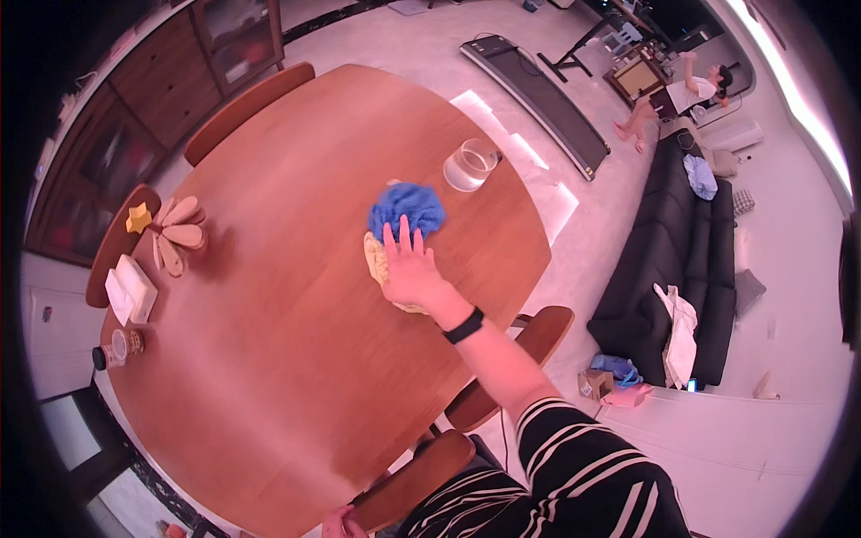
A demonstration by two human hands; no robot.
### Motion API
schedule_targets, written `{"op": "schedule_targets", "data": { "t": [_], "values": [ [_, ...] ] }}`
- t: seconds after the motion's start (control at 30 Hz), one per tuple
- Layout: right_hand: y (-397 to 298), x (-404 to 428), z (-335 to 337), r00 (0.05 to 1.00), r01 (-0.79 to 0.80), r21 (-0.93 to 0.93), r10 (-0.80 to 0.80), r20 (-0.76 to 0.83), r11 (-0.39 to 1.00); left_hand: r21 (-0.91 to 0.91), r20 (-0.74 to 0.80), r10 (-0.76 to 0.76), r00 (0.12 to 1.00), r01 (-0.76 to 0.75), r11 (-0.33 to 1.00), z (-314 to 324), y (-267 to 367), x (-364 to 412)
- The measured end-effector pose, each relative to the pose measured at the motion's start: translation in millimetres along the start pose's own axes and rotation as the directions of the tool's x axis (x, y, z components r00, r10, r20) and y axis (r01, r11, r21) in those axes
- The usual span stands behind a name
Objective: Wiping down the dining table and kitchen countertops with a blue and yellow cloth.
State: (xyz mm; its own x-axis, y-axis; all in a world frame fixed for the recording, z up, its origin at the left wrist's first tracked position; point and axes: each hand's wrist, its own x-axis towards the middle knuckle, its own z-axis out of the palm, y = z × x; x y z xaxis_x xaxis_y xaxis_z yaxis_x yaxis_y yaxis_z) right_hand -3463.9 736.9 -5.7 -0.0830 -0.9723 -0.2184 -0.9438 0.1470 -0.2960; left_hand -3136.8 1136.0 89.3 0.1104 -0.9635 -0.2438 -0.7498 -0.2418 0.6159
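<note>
My right hand, with a black band on its wrist, reaches over the wooden table. Its fingers are spread, the tips lying on a crumpled blue cloth. A yellow cloth lies under and beside the palm, partly hidden by it. Farther out, near the table's edge, stands a clear glass container, seemingly with liquid in it. Only part of my left hand shows at the bottom edge of the picture, beside a wooden chair back; its grip is unclear.
Petal-shaped wooden decor with a yellow star, a tissue pack and several small containers stand at the table's left side. Chairs surround the table. Beyond are a treadmill, a black sofa and another person.
</note>
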Motion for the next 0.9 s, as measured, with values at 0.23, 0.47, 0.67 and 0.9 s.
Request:
{"op": "schedule_targets", "data": {
  "t": [0.23,0.47,0.67,0.9],
  "values": [
    [49.1,-1.3,-19.1,0.834,0.464,-0.135,-0.483,-0.266,0.875,-0.064,0.012,-0.048,0.999,0.049,0.997,-3.1,3.1,6.7],
    [30.9,31.4,15.7,0.894,0.260,-0.046,-0.258,-0.368,0.965,0.041,0.098,-0.002,0.995,-0.002,0.999,-8.1,15.8,25.0],
    [115.3,0.3,0.1,0.905,-0.163,-0.121,0.100,-0.412,0.979,0.006,0.006,0.092,0.996,-0.092,0.996,-8.3,-1.7,30.6],
    [254.9,-56.6,-18.3,0.701,-0.522,0.130,0.511,-0.498,0.843,-0.103,-0.003,0.159,0.987,-0.158,0.982,16.7,-26.0,34.2]
  ]
}}
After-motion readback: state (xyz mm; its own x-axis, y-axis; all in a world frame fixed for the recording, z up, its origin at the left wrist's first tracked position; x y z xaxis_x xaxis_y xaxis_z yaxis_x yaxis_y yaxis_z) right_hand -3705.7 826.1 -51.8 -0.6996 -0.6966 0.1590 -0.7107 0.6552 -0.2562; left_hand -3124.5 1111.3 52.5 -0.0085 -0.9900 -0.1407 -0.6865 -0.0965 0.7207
